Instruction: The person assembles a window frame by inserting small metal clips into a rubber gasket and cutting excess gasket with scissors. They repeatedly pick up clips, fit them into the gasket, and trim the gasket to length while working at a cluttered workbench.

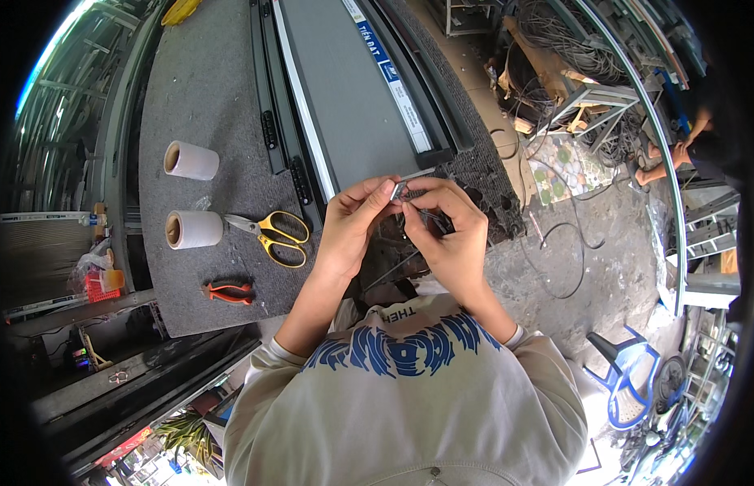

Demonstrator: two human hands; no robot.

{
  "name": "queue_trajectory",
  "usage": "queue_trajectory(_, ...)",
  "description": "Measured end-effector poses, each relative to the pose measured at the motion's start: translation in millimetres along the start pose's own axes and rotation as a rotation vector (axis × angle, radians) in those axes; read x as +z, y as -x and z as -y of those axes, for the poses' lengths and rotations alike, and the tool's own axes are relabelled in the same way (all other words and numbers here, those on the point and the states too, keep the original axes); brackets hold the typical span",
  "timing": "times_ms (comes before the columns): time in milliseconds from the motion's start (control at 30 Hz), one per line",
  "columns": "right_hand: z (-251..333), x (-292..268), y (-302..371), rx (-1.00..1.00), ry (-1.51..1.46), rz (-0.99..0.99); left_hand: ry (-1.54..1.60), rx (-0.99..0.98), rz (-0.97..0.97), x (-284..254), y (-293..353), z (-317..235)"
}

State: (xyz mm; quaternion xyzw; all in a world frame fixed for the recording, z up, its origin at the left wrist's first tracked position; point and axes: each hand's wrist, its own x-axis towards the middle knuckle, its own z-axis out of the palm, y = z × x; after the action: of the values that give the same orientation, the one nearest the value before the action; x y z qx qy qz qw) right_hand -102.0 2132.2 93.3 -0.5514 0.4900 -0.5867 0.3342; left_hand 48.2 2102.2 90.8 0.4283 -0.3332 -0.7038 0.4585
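My left hand and my right hand meet over the near end of a dark-framed panel. Pinched between my left thumb and fingers is a small silvery metal piece, its exact kind unclear. The fingertips of my right hand close on the same piece from the other side, partly covering it. A thin dark cord or strip hangs by my right fingers, and I cannot make out whether it is attached. Yellow-handled scissors lie left of my left hand, blades partly apart.
On the grey carpeted table are two rolls of white film, one farther and one nearer, and red-handled pliers. At the right are coiled cables, a blue-and-white chair and another person's arm.
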Motion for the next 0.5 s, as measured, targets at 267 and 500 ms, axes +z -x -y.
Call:
queue_trajectory(267, 2.0, -0.6, 1.6, 0.01, -0.013, 0.006, 0.005, 0.008, 0.002, 0.6, 0.9, -0.8)
queue_trajectory(500, 0.3, -0.6, 1.6, 0.013, -0.038, 0.009, -0.023, 0.022, -0.001, 1.6, 2.2, -0.3)
